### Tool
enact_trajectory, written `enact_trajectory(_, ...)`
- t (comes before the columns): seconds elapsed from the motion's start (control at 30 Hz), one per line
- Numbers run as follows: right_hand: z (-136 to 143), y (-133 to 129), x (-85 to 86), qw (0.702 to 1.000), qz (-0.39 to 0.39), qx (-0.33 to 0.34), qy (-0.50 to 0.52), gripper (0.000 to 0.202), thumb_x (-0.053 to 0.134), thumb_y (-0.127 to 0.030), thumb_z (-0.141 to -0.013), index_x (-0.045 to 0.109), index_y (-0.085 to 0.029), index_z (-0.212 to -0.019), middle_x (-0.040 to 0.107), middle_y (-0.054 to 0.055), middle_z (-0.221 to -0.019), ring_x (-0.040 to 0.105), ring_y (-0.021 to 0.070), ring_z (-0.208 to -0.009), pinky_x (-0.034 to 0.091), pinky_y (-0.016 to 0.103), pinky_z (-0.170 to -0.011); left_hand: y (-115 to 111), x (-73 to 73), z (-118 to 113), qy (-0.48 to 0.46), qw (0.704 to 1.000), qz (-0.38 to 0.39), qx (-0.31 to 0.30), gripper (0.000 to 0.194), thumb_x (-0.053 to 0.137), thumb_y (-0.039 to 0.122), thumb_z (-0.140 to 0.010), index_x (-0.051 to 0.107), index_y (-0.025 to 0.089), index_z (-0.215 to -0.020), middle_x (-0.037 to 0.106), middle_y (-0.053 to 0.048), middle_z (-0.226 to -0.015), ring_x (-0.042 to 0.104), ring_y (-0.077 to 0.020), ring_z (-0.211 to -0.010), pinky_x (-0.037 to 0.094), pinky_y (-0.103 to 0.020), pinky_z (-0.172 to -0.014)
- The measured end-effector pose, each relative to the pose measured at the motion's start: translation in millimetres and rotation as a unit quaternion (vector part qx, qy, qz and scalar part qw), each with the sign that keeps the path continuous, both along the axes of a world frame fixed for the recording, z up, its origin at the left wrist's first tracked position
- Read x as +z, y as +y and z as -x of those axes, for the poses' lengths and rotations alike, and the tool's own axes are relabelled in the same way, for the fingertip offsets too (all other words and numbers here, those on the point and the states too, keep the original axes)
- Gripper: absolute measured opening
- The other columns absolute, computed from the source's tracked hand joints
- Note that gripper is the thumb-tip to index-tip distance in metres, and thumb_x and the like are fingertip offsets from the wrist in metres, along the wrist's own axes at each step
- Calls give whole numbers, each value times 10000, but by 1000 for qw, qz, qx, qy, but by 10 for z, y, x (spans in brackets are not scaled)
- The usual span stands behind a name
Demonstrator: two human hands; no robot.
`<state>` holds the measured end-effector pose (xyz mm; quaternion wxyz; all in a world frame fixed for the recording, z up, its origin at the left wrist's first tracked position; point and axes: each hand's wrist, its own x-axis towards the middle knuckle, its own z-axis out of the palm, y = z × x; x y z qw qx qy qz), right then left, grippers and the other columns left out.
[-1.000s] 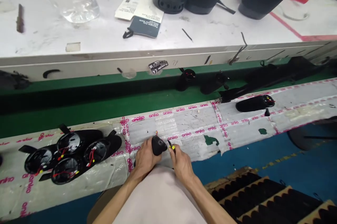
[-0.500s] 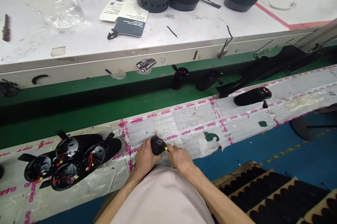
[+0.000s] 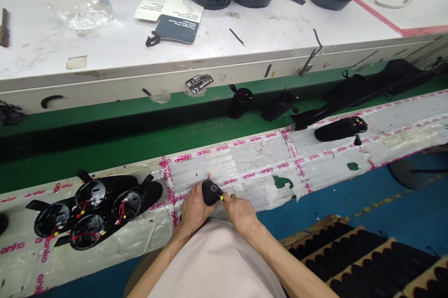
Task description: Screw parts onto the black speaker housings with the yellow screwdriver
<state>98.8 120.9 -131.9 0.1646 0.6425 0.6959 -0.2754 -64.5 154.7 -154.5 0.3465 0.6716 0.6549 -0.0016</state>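
A small black cylindrical part (image 3: pixel 210 193) is held upright close to my body, a thin red wire with a yellow tip rising from its top. My left hand (image 3: pixel 193 206) wraps round its left side. At its right edge my right hand (image 3: pixel 239 210) pinches a small yellow connector (image 3: pixel 221 197); the fingertips are partly hidden. Left of my hands, several black cylinders (image 3: pixel 90 230) lie grouped on the taped ledge (image 3: pixel 189 167), their open ends showing red wires and yellow connectors.
Another black cylinder (image 3: pixel 336 129) lies on the ledge to the right. Two more (image 3: pixel 241 102) stand in the green channel. Beyond is a white table (image 3: pixel 115 46) with a clear container (image 3: pixel 75 2) and paper tags (image 3: pixel 177 29). Crates of black cylinders (image 3: pixel 371 260) sit lower right.
The camera view has shifted slightly. Both hands keep nearly the same grip and place on the black part and its connector.
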Motion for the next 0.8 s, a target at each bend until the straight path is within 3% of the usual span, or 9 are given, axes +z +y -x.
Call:
enact_trajectory(0.27, 15, 5, -4, 1000, 17, 15, -21, 263, 488, -301, -1052, 591, -156, -1245, 705, 37, -969, 703, 161, -772, 592, 338, -715, 3, -37, 15, 6, 1000, -3, -6, 753, 758, 354, -706, 458, 207, -1380, 647, -108, -1257, 634, -310, -1134, 489, -367, -838)
enact_trajectory(0.47, 59, 1, 120, 998, 33, 24, -39, 345, 512, -225, -1035, 529, -127, -1365, 707, 81, -1016, 707, 204, -908, 587, 366, -787, -42, -89, -55, 36, 999, -20, -12, 717, 706, 355, -752, 444, 181, -1395, 639, -122, -1212, 634, -317, -1096, 475, -385, -865)
enact_trajectory(0.67, 120, 125, 118, 997, 61, -10, -49, 266, 602, -321, -1000, 622, -149, -1201, 696, 31, -955, 694, 159, -797, 595, 345, -739, -68, -88, -106, 55, 998, -38, -13, 719, 693, 365, -776, 425, 154, -1409, 632, -136, -1207, 635, -326, -1095, 477, -396, -871)
enact_trajectory(0.8, 54, 107, 139, 998, 48, -28, -12, 240, 564, -341, -1018, 635, -153, -1150, 704, 20, -930, 691, 154, -771, 580, 340, -735, -85, -78, -97, 59, 997, -49, -15, 686, 680, 371, -789, 435, 157, -1392, 643, -131, -1195, 660, -322, -1049, 490, -383, -820)
